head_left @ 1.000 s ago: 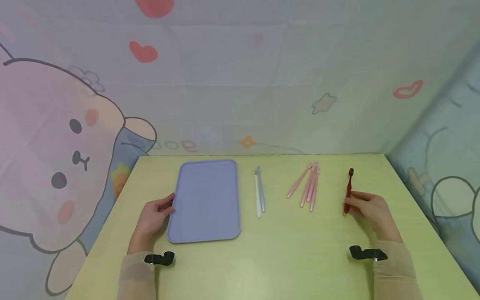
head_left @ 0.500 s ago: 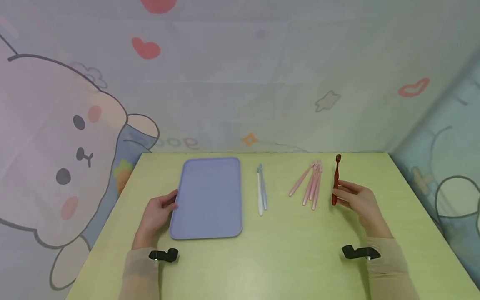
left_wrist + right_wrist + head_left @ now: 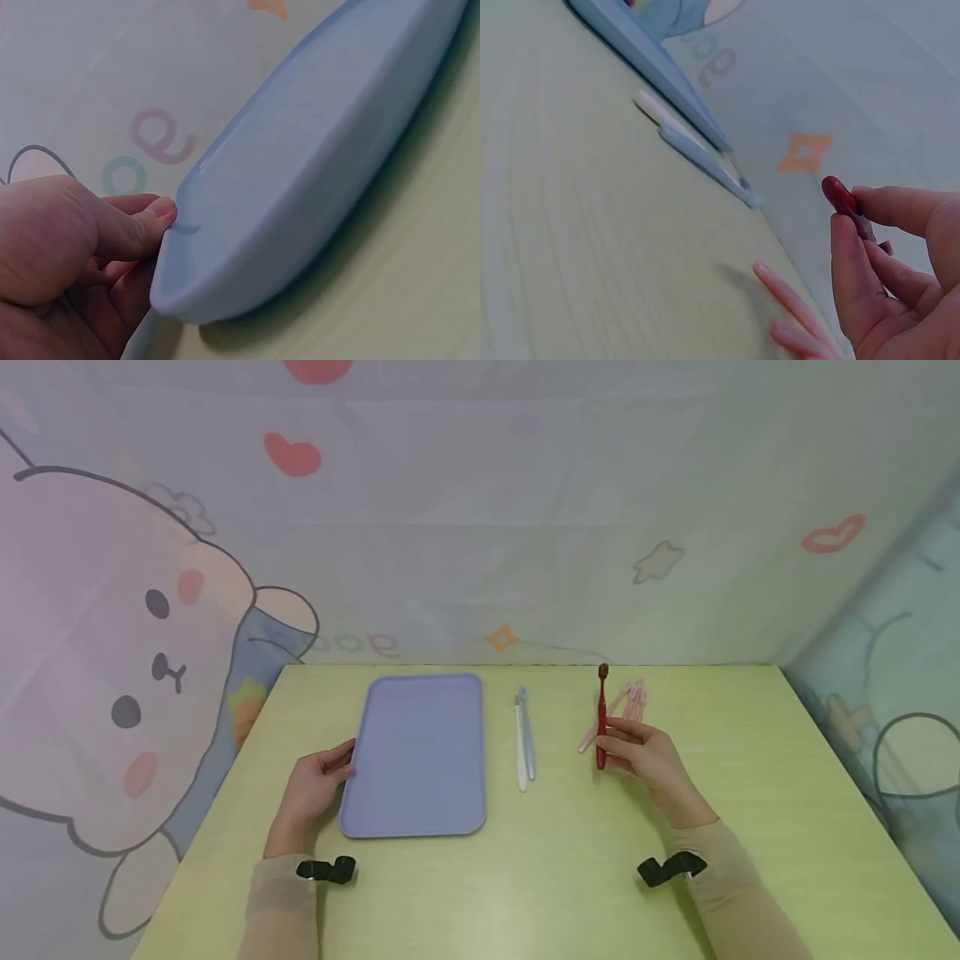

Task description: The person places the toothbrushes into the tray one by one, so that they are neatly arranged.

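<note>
My right hand (image 3: 647, 762) pinches a dark red toothbrush (image 3: 602, 710) by its lower handle, bristle end up, and holds it above the table. In the right wrist view the handle end of the red toothbrush (image 3: 840, 195) sticks out between thumb and fingers. Pink toothbrushes (image 3: 633, 700) lie behind and below this hand, partly hidden by it. My left hand (image 3: 315, 785) grips the left edge of a blue-purple tray (image 3: 415, 756), thumb on the rim. The left wrist view shows the thumb on the rim of the tray (image 3: 277, 172) and the other fingers beside and partly under it.
A white toothbrush (image 3: 521, 752) and a light blue toothbrush (image 3: 528, 739) lie side by side just right of the tray. The light green table (image 3: 487, 902) ends at a printed cloth backdrop (image 3: 465, 527).
My right hand has moved left with the red toothbrush, from the table's right side to over the pink toothbrushes. The left hand stays at the tray's edge.
</note>
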`<state>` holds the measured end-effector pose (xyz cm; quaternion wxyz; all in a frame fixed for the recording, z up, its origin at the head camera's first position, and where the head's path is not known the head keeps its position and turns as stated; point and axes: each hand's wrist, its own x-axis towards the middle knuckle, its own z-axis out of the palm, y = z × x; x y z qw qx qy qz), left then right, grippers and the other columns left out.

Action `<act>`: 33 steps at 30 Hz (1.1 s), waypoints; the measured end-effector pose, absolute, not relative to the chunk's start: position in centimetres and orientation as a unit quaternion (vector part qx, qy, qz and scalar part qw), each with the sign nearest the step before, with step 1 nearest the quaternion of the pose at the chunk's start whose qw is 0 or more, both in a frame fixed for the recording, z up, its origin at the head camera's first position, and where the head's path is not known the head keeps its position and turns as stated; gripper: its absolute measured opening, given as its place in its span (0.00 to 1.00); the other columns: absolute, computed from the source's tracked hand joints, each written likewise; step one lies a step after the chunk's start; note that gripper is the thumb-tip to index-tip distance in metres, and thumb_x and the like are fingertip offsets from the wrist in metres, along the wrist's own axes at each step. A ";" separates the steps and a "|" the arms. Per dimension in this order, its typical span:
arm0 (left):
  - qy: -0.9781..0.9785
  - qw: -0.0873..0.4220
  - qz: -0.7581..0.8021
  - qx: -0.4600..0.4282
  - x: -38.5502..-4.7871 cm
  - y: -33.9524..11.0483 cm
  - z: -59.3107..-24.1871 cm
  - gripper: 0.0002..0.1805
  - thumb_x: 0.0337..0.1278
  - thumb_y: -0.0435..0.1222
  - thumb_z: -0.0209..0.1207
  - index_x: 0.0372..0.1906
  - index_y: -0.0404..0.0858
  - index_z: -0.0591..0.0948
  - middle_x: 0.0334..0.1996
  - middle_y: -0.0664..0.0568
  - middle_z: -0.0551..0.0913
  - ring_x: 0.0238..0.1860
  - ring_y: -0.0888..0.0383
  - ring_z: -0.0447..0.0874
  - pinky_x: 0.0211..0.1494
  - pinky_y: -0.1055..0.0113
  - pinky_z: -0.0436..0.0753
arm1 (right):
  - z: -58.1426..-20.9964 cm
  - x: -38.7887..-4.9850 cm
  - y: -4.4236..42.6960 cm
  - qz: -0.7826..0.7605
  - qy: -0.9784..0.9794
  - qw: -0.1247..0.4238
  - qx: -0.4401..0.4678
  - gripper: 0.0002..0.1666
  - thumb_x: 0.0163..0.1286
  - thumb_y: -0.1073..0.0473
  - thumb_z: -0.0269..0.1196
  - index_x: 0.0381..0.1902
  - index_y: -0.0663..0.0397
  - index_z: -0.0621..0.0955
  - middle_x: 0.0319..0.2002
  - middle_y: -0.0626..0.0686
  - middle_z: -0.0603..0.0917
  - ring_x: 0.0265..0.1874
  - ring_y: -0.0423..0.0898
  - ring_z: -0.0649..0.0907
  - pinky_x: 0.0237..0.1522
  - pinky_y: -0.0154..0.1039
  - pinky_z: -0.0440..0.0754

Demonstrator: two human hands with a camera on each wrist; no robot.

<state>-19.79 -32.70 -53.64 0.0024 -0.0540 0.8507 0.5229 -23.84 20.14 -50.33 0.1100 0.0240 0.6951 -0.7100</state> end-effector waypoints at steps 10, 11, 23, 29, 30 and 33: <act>0.846 0.007 0.531 -0.055 -20.0 -32.8 -53.7 0.28 0.74 0.25 0.62 0.76 0.30 0.73 0.68 0.35 0.78 0.73 0.45 0.74 0.62 0.81 0.76 | -50.8 -23.9 11.8 -0.733 0.666 0.136 -0.011 0.32 0.75 0.67 0.69 0.73 0.70 0.75 0.56 0.60 0.85 0.45 0.42 0.89 0.52 0.39 0.89; 0.846 0.005 0.531 -0.055 -20.0 -32.7 -53.7 0.28 0.75 0.25 0.62 0.75 0.30 0.73 0.68 0.35 0.78 0.72 0.45 0.74 0.62 0.82 0.76 | -50.9 -23.8 11.0 -0.734 0.666 0.136 -0.011 0.31 0.74 0.68 0.69 0.72 0.69 0.76 0.56 0.60 0.85 0.45 0.43 0.89 0.52 0.39 0.89; 0.851 0.008 0.521 -0.060 -19.7 -32.8 -53.7 0.28 0.76 0.27 0.61 0.76 0.31 0.73 0.68 0.37 0.78 0.73 0.45 0.74 0.74 0.54 0.72 | -51.3 -22.9 3.3 -0.755 0.629 0.177 -0.054 0.32 0.73 0.71 0.68 0.72 0.71 0.75 0.59 0.70 0.84 0.42 0.44 0.90 0.51 0.43 0.90; 0.853 0.009 0.518 -0.063 -19.6 -33.0 -53.7 0.28 0.76 0.28 0.62 0.76 0.32 0.73 0.68 0.38 0.78 0.73 0.46 0.73 0.76 0.53 0.70 | -51.2 -22.4 0.8 -0.744 0.641 0.182 -0.059 0.31 0.73 0.69 0.69 0.72 0.69 0.77 0.55 0.65 0.87 0.41 0.44 0.90 0.52 0.44 0.90; 0.853 0.009 0.519 -0.064 -19.6 -33.0 -53.8 0.28 0.76 0.28 0.62 0.76 0.32 0.73 0.68 0.38 0.79 0.73 0.46 0.73 0.76 0.53 0.70 | -51.3 -22.4 0.4 -0.740 0.645 0.183 -0.060 0.31 0.73 0.69 0.70 0.72 0.68 0.77 0.54 0.64 0.87 0.41 0.44 0.90 0.52 0.44 0.90; 0.851 0.012 0.522 -0.065 -19.7 -33.0 -53.7 0.28 0.75 0.28 0.62 0.76 0.32 0.73 0.68 0.38 0.78 0.73 0.46 0.73 0.76 0.52 0.69 | -51.8 -22.4 -0.8 -0.734 0.650 0.187 -0.064 0.32 0.72 0.68 0.71 0.71 0.67 0.78 0.53 0.63 0.87 0.41 0.45 0.90 0.51 0.44 0.91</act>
